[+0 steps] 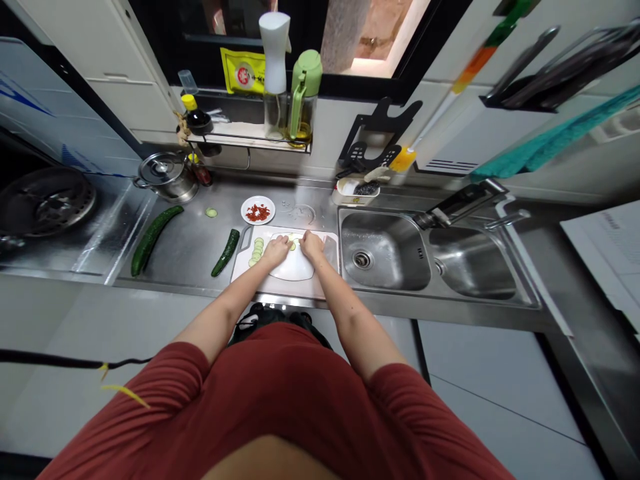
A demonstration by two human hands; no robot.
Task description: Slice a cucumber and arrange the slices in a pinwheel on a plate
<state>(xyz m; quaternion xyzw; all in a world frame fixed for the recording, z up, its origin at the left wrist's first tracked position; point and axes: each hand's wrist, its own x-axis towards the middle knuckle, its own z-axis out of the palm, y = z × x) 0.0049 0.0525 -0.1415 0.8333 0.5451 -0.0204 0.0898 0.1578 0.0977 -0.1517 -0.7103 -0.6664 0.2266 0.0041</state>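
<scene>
My left hand [277,250] is over the white cutting board [326,233], its fingers closed at pale green cucumber slices [293,245]. Close beside it, my right hand [313,244] has its fingers bent together at the right end of these slices; what they pinch is hidden. Between my wrists lies a smooth white rounded piece [293,268], perhaps a plate, partly covered by my arms. An overlapping row of cucumber slices [257,252] rests on the left part of the board. Left of the board lies a cut length of cucumber [225,253].
A small plate [245,212] of chopped red pieces stands behind the board. Further left are a whole cucumber [155,241], a cucumber end [211,213] and a lidded steel pot [167,177]. The double sink [385,233] is at the right, bottles [305,100] on the shelf above.
</scene>
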